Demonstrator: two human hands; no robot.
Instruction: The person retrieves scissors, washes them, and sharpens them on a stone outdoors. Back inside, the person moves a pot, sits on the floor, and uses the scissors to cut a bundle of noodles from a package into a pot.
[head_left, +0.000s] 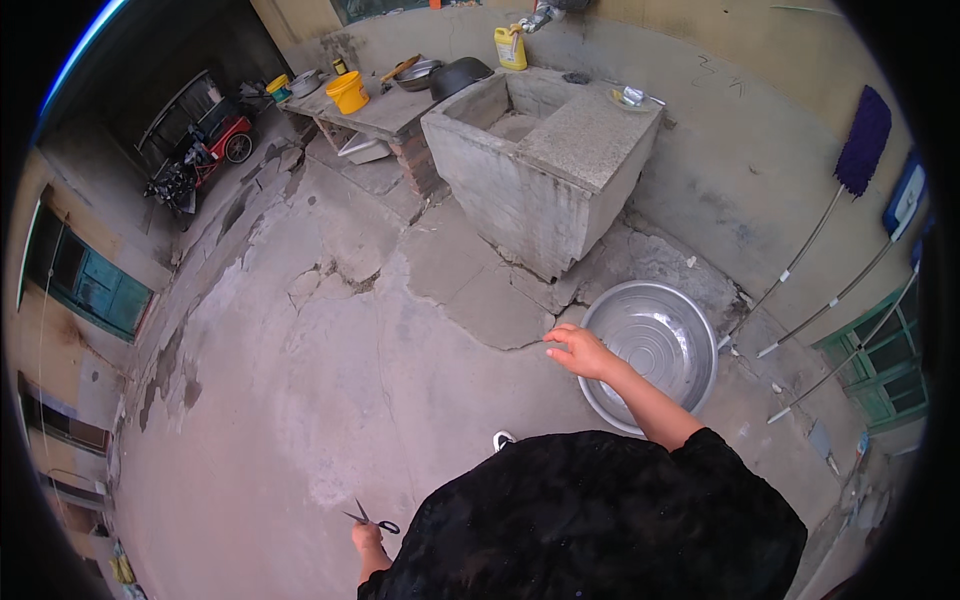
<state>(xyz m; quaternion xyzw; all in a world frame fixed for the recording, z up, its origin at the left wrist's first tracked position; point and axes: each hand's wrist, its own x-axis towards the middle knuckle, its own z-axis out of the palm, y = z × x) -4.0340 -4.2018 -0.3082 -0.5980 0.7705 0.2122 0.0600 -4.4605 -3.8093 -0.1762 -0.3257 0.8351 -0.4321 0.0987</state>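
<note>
Low at my left side, my left hand (365, 535) grips a pair of scissors (370, 522) with black handles. The scissors' blades are spread and point away to the upper left. My right hand (579, 351) is held out in front of me with nothing in it, fingers apart and slightly bent. Under my right forearm a large round metal basin (637, 330) rests on the concrete floor; its visible inside holds nothing. From this view I cannot tell how high the hand is above the basin's left rim.
A concrete sink (525, 195) stands ahead, with a yellow jug (511, 49) behind it. To its left, a low slab table (390, 116) carries a yellow bucket (348, 92) and pans. Mops (862, 142) lean on the right wall. The concrete floor (300, 390) is cracked. A red cart (225, 142) stands far left.
</note>
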